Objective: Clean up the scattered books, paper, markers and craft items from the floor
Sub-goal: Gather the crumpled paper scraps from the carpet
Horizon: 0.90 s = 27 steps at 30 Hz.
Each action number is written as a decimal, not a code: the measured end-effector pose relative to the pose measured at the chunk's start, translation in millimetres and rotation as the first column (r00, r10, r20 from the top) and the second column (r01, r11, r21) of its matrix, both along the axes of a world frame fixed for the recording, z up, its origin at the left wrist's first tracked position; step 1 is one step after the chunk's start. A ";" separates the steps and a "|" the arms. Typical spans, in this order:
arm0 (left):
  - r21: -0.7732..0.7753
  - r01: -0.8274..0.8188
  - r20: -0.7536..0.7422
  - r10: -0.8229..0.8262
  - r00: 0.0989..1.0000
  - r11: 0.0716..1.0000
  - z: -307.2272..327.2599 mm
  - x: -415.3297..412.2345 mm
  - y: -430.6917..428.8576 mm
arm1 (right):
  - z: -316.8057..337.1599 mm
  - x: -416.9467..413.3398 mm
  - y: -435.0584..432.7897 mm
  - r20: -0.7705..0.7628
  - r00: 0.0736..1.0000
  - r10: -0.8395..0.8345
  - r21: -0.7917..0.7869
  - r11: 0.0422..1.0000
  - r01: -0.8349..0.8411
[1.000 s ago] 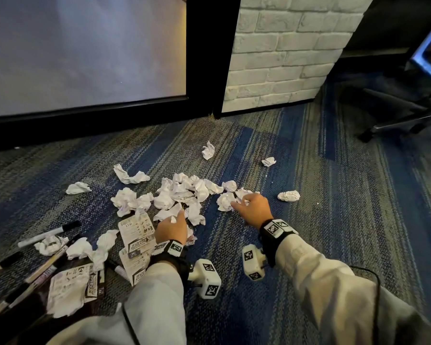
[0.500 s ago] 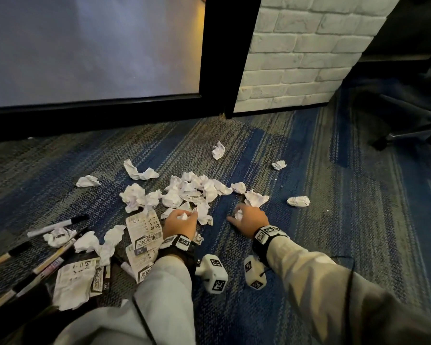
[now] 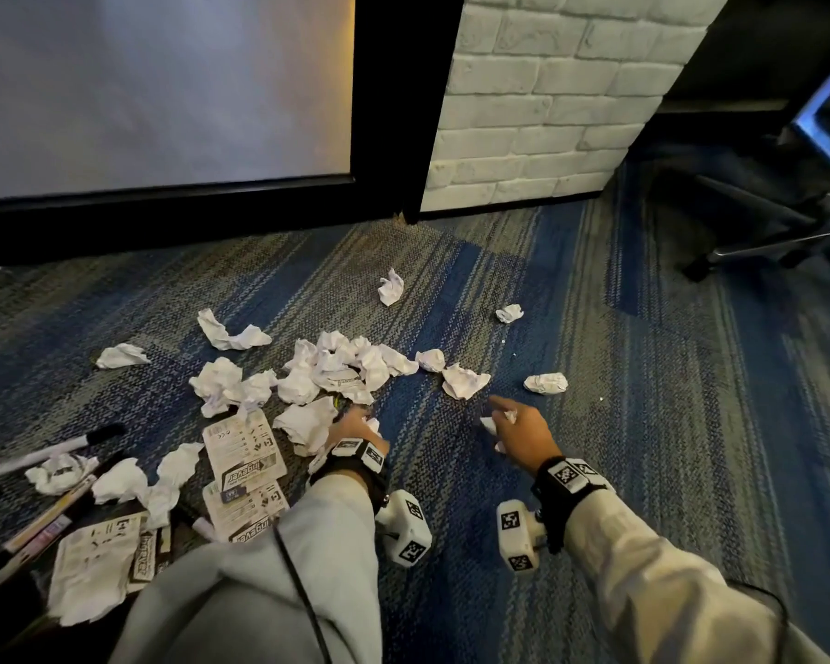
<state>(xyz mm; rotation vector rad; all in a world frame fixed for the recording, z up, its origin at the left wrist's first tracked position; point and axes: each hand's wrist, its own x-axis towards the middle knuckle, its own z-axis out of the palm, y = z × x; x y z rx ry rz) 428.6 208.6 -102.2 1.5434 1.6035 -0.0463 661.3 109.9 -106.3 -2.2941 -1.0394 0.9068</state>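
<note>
Paper wads [image 3: 307,383], crumpled white, woven blue carpet [image 3: 643,424]

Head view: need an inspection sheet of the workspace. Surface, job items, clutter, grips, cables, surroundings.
Surface: blue-grey striped carpet, littered.
Job's things: crumpled paper balls clustered at centre, a few strays further out; markers at left; printed cards near the left sleeve.
Clutter: nothing seen beyond the job's things.
Grips: left hand curled round a paper wad; right hand holds a paper scrap, index finger straight toward a lone paper ball.
Cables: thin black cable along the left sleeve; second cable by the right sleeve.
Surroundings: white brick wall, black-framed glass panel, chair base at far right.
</note>
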 end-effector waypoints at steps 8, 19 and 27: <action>0.068 -0.057 -0.104 0.064 0.993 0.996 -4.5 -9.4 7.2 | -0.1 0.4 8.6 -0.044 0.999 -0.021 -0.089 0.996 0.017; 0.136 -0.173 0.129 0.155 0.979 0.976 -4.4 0.7 4.3 | -5.9 -14.5 60.5 0.102 0.977 0.186 -0.198 0.966 -0.163; 0.171 -0.231 0.427 0.139 0.894 0.958 -2.6 34.5 29.1 | -12.9 1.4 65.8 0.122 0.948 0.294 -0.334 0.911 -0.240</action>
